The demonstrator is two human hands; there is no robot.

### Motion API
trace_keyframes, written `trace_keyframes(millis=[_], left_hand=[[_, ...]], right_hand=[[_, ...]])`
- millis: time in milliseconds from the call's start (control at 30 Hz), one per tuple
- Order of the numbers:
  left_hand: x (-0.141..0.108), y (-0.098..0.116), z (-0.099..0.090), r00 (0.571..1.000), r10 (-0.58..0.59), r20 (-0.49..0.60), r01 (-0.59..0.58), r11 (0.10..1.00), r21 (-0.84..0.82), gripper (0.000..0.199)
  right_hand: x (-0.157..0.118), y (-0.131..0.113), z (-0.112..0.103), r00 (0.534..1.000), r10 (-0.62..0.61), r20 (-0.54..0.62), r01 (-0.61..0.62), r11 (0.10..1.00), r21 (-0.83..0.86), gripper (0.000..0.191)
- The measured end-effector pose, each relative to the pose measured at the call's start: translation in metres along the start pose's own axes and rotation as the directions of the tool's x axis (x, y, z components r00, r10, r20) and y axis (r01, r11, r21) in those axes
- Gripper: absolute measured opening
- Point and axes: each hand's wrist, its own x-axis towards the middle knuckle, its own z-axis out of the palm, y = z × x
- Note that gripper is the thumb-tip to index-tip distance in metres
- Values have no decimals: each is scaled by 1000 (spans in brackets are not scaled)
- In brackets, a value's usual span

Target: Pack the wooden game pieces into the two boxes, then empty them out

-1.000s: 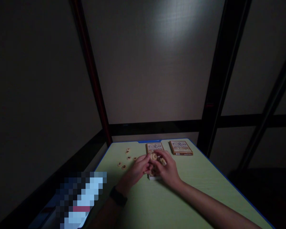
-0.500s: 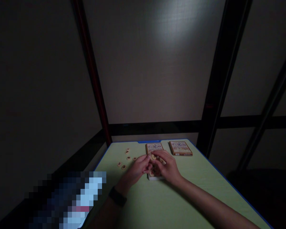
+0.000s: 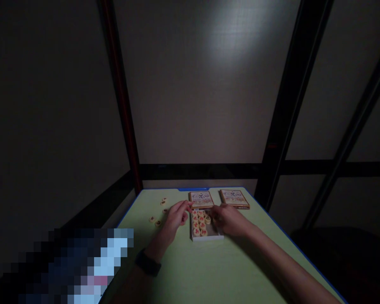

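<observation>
The right hand (image 3: 229, 220) reaches over the right side of the tray (image 3: 208, 238), its fingers bent down near a dark-marked piece (image 3: 208, 219) (whether they pinch anything is hidden), with red-marked pieces (image 3: 196, 232) grouped along the tray's left side. The left hand (image 3: 175, 214) is just left of the tray, fingers curled, its grip unclear; loose pieces (image 3: 158, 223) lie left of it on the surface (image 3: 190, 270), and two boxes (image 3: 202, 199) behind.
</observation>
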Motion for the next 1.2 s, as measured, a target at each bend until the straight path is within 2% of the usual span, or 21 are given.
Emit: trace_keyframes(millis=[100, 233, 400, 600, 767, 867, 933, 1000, 1067, 1133, 1200], left_hand=[[-2, 1, 1, 1000, -11, -10, 11, 1000, 8, 37], [-4, 2, 3, 1000, -9, 1, 9, 1000, 20, 36], [-4, 4, 2, 1000, -8, -2, 8, 1000, 18, 34], [-6, 8, 2, 1000, -27, -14, 27, 999, 25, 32], [-1, 5, 1, 1000, -17, -21, 18, 998, 53, 37], [5, 10, -6, 999, 37, -26, -34, 992, 118, 39], [8, 18, -15, 995, 99, -31, -90, 972, 218, 37], [9, 30, -27, 985, 165, -47, -133, 908, 398, 29], [6, 42, -43, 975, 218, -37, -140, 739, 658, 21], [0, 51, -58, 979, 201, 24, -114, 452, 885, 19], [-6, 55, -72, 991, 123, 45, -65, 159, 985, 19]], right_hand=[[-1, -8, 7, 999, 30, 16, -27, 991, -134, 25], [1, -12, 16, 999, 38, 11, -35, 973, -227, 26], [2, -10, 21, 997, 78, -1, -76, 967, -241, 21], [0, -11, 20, 999, 27, -32, -34, 969, -244, 19], [0, -13, 19, 999, 45, -6, -44, 954, -295, 17], [2, -12, 20, 999, 34, 37, -21, 950, -311, 16], [3, -11, 23, 998, 20, 56, -2, 949, -315, 16], [4, -10, 25, 998, 17, 60, 2, 951, -308, 16], [4, -7, 24, 998, 25, 63, -6, 958, -285, 17], [4, -5, 19, 998, 39, 55, -25, 970, -243, 20], [1, -7, 11, 998, 47, 35, -41, 985, -167, 23]])
